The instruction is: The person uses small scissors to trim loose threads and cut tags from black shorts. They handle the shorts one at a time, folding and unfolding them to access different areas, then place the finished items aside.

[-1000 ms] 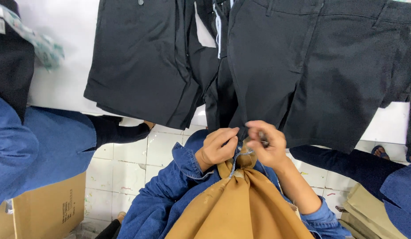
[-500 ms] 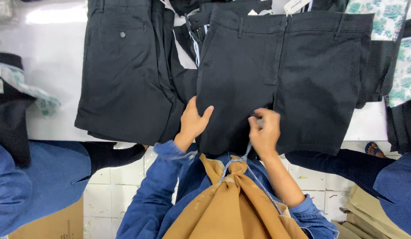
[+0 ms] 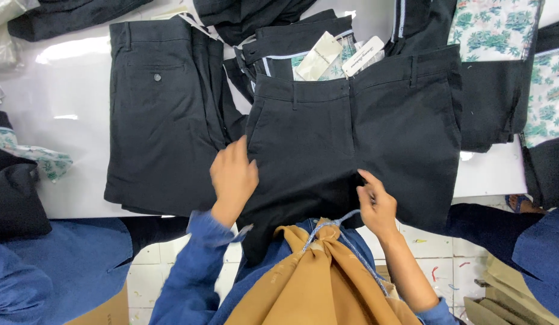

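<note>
The black trousers (image 3: 351,144) lie waistband-up in the middle of the white table (image 3: 69,78), smooth dark woven cloth, with the lower part hanging over the near table edge. The left hand (image 3: 233,177) lies flat and open on their left side, fingers together, pressing the cloth and gripping nothing. The right hand (image 3: 377,204) sits at their lower right part, fingers curled and pinched at the fabric near the edge; whether it truly has the cloth between the fingertips cannot be told. Left of the trousers a second dark pair (image 3: 162,114) lies folded lengthwise, a small round button on its back pocket. Above the waistband, more dark garments crowd in, with two pale paper tags (image 3: 342,55) poking out. Right of the trousers lies a white fabric with green floral print (image 3: 493,27). Below them, a mustard-brown cloth (image 3: 318,283) hangs from the person's chest, over blue sleeves (image 3: 189,265).
</note>
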